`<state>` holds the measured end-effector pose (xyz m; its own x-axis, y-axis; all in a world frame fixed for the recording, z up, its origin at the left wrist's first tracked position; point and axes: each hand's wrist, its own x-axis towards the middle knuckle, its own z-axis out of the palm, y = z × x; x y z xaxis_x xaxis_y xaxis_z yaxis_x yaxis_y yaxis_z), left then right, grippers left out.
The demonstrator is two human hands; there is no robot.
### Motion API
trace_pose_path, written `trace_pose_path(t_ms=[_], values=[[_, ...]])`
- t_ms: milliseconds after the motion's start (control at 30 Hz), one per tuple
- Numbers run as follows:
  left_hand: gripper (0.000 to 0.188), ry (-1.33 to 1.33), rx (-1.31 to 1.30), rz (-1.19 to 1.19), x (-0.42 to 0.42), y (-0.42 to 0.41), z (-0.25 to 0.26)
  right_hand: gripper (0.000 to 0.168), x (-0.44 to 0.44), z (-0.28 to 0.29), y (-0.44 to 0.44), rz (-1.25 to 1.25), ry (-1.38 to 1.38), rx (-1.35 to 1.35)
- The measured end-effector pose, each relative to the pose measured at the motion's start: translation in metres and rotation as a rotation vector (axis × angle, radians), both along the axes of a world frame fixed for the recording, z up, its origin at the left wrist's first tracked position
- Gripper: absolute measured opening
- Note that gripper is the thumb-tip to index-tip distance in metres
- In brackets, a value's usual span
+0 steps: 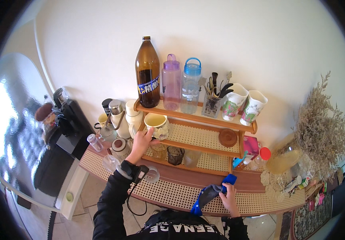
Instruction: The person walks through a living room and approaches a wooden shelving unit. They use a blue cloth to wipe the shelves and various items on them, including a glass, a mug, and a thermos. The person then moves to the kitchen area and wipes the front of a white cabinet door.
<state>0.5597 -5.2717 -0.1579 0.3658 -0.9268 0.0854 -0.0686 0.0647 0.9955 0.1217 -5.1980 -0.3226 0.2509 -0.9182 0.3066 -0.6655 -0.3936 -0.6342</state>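
Note:
My left hand (144,142) grips a cream patterned mug (157,126) at the left end of the middle tier of a wooden shelf rack (190,111). A round brown wooden lid (228,138) lies at that tier's right end. Near the table's front edge, my right hand (228,196) holds a blue and grey cloth item (207,196), its far end folded up. Several glasses, one of them a dark glass (175,155), stand on the bottom tier. A clear glass cup (152,175) is just right of my left wrist.
The top tier bears a large brown bottle (147,75), purple (171,85) and blue-lidded bottles (191,90), a utensil holder (211,105) and two floral vases (234,102). White jugs (132,117) and a teapot (120,148) stand left; a red-lidded jar (264,154) and dried flowers (319,129) are right.

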Motion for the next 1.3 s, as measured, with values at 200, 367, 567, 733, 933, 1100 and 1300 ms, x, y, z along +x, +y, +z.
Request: trace_pose_path(t_ms=[200,367,567,733,933,1100,1300], values=[[0.054,-0.330,0.035,0.182,0.022,-0.036,-0.012,0.052,0.002,0.001,0.006,-0.029,0.031,0.069],[0.052,-0.226,0.033,0.175,0.039,-0.041,-0.026,0.055,0.008,0.002,0.006,-0.041,0.047,0.068],[0.030,-0.487,-0.080,0.300,0.028,-0.003,0.010,0.059,0.014,0.007,0.001,-0.110,0.066,-0.037],[0.027,-0.915,-0.282,0.265,-0.004,0.070,0.023,0.062,0.025,0.016,0.002,-0.347,-0.011,0.005],[0.036,-0.966,0.161,0.032,-0.013,0.140,-0.051,0.050,0.014,-0.007,0.014,-0.489,-0.044,0.229],[0.045,-1.070,0.156,0.022,-0.028,0.144,-0.099,0.024,0.027,0.005,0.002,-0.352,0.017,0.322],[0.023,-0.795,0.155,-0.095,-0.013,0.129,-0.118,0.022,0.020,-0.009,0.002,-0.237,-1.153,0.610]])
